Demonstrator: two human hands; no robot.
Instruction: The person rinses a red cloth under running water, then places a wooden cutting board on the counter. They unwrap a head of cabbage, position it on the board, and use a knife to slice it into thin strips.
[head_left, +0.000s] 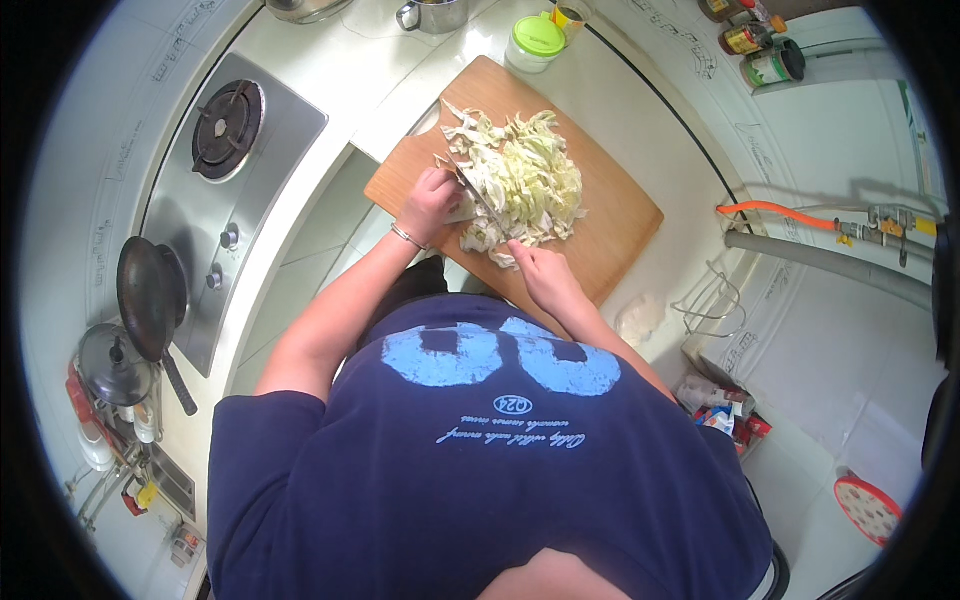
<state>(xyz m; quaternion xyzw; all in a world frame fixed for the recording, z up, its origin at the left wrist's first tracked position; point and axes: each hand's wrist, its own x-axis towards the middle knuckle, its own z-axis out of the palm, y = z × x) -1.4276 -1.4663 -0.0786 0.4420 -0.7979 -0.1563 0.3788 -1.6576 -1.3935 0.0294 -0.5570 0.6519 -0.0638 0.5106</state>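
Note:
My right hand (549, 276) grips the handle end of a kitchen knife (475, 189), whose thin blade runs up and left beside the cabbage. Curled fingers of my left hand (432, 201) hold down an uncut piece of cabbage (460, 211) close against the blade. Beyond the blade lies a loose heap of shredded Chinese cabbage (529, 176), pale green and white. All of this rests on a wooden cutting board (619, 217), set at an angle on the counter. The left fingertips are partly hidden by the hand itself.
Left is a gas stove (281, 112) with a burner and a dark wok (146, 300). A green-lidded jar (536, 43) and a metal cup (439, 15) stand behind the board. A crumpled plastic bag (640, 319) and wire rack (712, 304) lie right. An orange gas hose (780, 214) runs along the wall.

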